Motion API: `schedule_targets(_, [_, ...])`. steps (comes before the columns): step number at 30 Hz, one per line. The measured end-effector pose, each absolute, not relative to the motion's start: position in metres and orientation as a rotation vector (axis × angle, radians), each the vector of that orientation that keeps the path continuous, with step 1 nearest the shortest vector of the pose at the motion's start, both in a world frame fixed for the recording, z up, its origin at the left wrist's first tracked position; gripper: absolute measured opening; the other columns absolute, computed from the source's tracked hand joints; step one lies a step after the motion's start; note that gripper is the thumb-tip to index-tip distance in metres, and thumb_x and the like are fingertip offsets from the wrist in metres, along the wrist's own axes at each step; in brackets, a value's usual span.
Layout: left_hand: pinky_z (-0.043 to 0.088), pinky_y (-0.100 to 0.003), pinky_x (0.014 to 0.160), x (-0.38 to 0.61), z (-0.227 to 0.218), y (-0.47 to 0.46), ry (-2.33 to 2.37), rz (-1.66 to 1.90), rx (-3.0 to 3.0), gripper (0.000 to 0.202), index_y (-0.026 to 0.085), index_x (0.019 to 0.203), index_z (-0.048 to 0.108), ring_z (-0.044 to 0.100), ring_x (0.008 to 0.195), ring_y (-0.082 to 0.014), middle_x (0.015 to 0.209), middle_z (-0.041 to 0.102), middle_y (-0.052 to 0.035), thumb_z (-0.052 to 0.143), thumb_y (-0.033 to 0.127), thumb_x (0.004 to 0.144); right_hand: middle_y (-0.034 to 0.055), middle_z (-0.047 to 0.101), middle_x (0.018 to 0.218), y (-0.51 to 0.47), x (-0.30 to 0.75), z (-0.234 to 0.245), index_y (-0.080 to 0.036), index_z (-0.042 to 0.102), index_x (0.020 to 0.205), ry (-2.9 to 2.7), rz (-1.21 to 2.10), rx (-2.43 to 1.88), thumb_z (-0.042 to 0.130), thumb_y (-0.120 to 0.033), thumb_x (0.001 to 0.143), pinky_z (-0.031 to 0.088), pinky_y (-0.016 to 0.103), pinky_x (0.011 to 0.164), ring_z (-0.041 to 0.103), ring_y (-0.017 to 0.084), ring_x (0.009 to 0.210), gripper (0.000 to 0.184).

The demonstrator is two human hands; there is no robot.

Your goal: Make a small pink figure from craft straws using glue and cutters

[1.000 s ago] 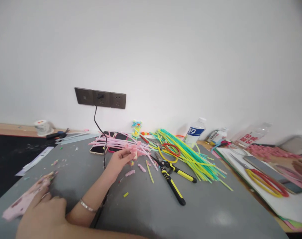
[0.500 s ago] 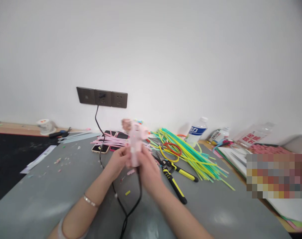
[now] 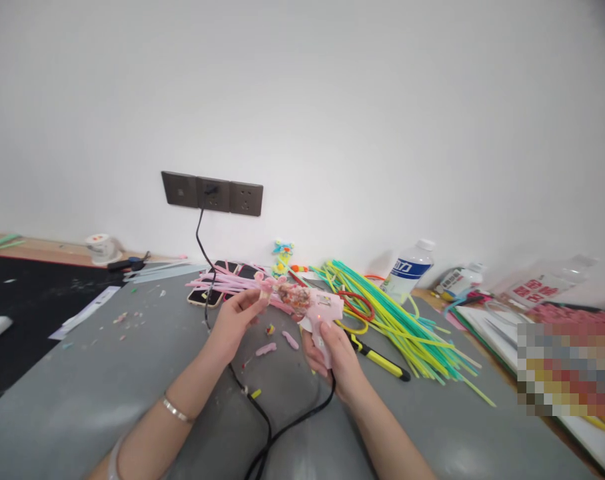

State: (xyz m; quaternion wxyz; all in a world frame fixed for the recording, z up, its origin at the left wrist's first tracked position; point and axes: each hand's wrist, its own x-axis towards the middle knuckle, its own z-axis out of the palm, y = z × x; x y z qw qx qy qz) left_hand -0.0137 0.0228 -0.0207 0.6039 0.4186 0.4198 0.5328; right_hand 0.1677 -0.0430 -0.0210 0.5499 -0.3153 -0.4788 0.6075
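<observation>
A: Log the right hand first.
B: Clamped round the grip of a pink glue gun. Body of the gun sits just above the fist; nozzle end, crusted with brownish residue, points across toward the left hand. Black cord runs down from the base of the grip, below both hands.
A: And the left?
B: Thumb and fingertips together, pinching a small pink fuzzy piece. Piece stands at the fingertips, just left of the nozzle; whether the two touch, I cannot tell.
A: Nearby items on the desk?
B: Pink fuzzy stems just beyond the left hand. Two short pink bits between the hands, nearer the right. To the right of the right hand: a yellow-and-black handle, with a bundle of yellow and green stems beyond it.
A: Any writing?
B: Beyond the right hand, off to its right, an upright clear bottle: blue band, large white characters, partly turned away, not legible in full. Farther right, a tilted bottle with red block characters, too blurred to read. Between these, a small bottle with a dark label, print too small. No brand recorded.
</observation>
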Motion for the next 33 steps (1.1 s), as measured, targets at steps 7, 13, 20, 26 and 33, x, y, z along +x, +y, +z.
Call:
schedule_targets(7, [0.038, -0.019, 0.057, -0.012, -0.022, 0.021, 0.930, 1.244, 1.018, 0.035, 0.016, 0.088, 0.075, 0.052, 0.064, -0.0105, 0.067, 0.061, 0.0010, 0.084, 0.040, 0.064, -0.0095, 0.038, 0.049, -0.045, 0.167, -0.018, -0.014, 0.061, 0.101, -1.072, 1.450, -0.789, 0.057, -0.061, 0.086, 0.016, 0.019, 0.036, 0.020, 0.003, 0.035, 0.049])
schedule_targets(13, [0.036, -0.019, 0.055, -0.011, -0.024, 0.021, 0.917, 1.252, 1.032, 0.031, 0.016, 0.085, 0.073, 0.048, 0.059, -0.0087, 0.067, 0.061, 0.0024, 0.084, 0.038, 0.065, -0.0094, 0.038, 0.049, -0.046, 0.167, -0.014, -0.013, 0.062, 0.099, -1.061, 1.448, -0.820, 0.059, -0.060, 0.084, 0.017, 0.017, 0.036, 0.019, 0.002, 0.036, 0.049])
schedule_targets(20, [0.036, -0.019, 0.055, -0.011, -0.025, 0.021, 0.897, 1.271, 1.042, 0.031, 0.016, 0.084, 0.073, 0.049, 0.062, -0.0095, 0.069, 0.062, 0.0017, 0.084, 0.037, 0.064, -0.0101, 0.037, 0.046, -0.041, 0.170, -0.023, -0.015, 0.061, 0.094, -1.134, 1.418, -0.850, 0.056, -0.066, 0.083, 0.019, 0.017, 0.033, 0.020, 0.002, 0.033, 0.052])
schedule_targets(26, [0.034, -0.019, 0.054, -0.011, -0.024, 0.021, 0.894, 1.271, 1.029, 0.032, 0.016, 0.083, 0.072, 0.048, 0.062, -0.0093, 0.071, 0.063, 0.0016, 0.085, 0.037, 0.062, -0.0102, 0.036, 0.047, -0.042, 0.171, -0.024, -0.015, 0.059, 0.093, -1.158, 1.386, -0.840, 0.053, -0.062, 0.087, 0.019, 0.017, 0.034, 0.020, 0.002, 0.034, 0.047])
schedule_targets(33, [0.033, -0.020, 0.054, -0.011, -0.023, 0.021, 0.901, 1.280, 1.039, 0.031, 0.016, 0.082, 0.073, 0.048, 0.060, -0.0096, 0.067, 0.063, 0.0023, 0.085, 0.037, 0.061, -0.0104, 0.037, 0.048, -0.045, 0.171, -0.021, -0.015, 0.059, 0.092, -1.157, 1.388, -0.853, 0.053, -0.061, 0.088, 0.019, 0.017, 0.036, 0.022, 0.003, 0.035, 0.046])
